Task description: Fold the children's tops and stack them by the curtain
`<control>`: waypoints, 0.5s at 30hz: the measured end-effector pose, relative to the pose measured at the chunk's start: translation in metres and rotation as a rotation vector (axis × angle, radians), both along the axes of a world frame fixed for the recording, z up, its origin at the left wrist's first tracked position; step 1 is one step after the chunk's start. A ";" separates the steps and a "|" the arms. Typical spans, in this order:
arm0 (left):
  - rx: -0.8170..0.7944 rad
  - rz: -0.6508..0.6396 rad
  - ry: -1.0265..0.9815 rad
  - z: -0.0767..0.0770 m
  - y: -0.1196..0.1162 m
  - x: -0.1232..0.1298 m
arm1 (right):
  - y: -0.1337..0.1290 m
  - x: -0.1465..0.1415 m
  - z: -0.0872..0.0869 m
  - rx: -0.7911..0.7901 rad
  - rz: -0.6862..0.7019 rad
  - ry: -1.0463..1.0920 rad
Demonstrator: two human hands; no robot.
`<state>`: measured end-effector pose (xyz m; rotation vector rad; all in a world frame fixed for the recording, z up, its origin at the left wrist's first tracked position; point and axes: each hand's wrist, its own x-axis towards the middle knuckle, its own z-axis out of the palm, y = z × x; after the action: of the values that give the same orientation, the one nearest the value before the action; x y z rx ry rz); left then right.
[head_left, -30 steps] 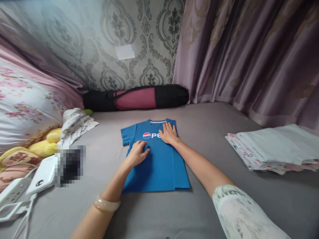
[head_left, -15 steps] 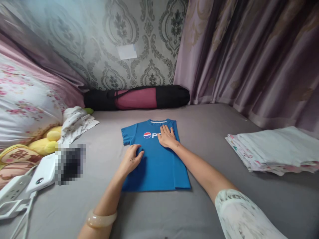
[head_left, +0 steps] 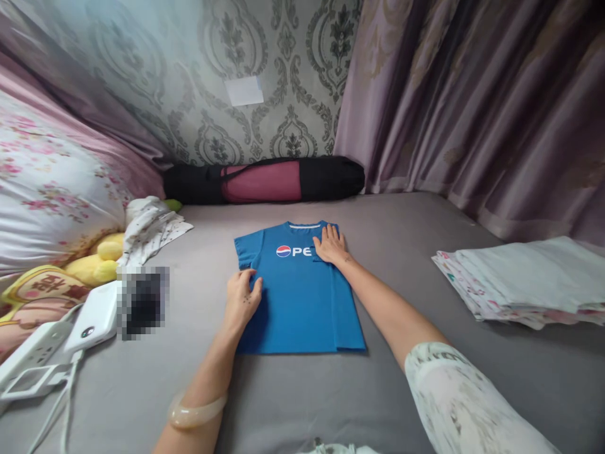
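Observation:
A blue T-shirt (head_left: 297, 302) with a round red, white and blue logo and white letters lies on the grey sheet, its right side folded inward over the front. My right hand (head_left: 329, 244) rests flat with fingers spread on the folded part near the right shoulder, covering part of the lettering. At the shirt's left edge, just below the left sleeve, is my left hand (head_left: 243, 299), its thumb and fingers apart. Whether its fingertips touch the cloth is hard to tell.
A stack of folded cloths (head_left: 524, 277) lies at the right. Along the wall rests a black and dark red long bag (head_left: 265, 181). On the left are a floral pillow (head_left: 51, 183), a yellow plush toy, a white power bank (head_left: 94, 316) and a power strip (head_left: 35, 353).
My right hand has slid right and up toward the right shoulder, uncovering another letter. My left hand has shifted left to the shirt's edge. The view has moved slightly.

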<state>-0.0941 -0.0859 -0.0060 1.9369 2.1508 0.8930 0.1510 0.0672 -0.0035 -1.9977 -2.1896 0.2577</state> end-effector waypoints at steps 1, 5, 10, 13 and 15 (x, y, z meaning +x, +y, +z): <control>-0.011 0.022 0.010 -0.001 0.000 -0.001 | 0.000 0.001 -0.002 -0.001 0.002 -0.007; -0.070 0.102 0.039 -0.003 -0.003 -0.003 | -0.002 0.001 -0.006 0.023 0.012 -0.032; -0.181 0.132 0.059 0.002 -0.006 -0.005 | -0.002 0.002 -0.005 0.039 0.017 0.002; -0.242 0.139 0.052 0.007 -0.008 -0.006 | -0.005 0.003 0.000 0.078 0.009 0.034; -0.290 0.149 0.044 0.010 -0.009 -0.006 | -0.013 0.003 0.006 0.094 0.010 0.042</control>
<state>-0.1002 -0.0948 0.0044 1.6910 2.3229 0.5232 0.1542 0.0537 0.0027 -1.9154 -2.1450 0.1929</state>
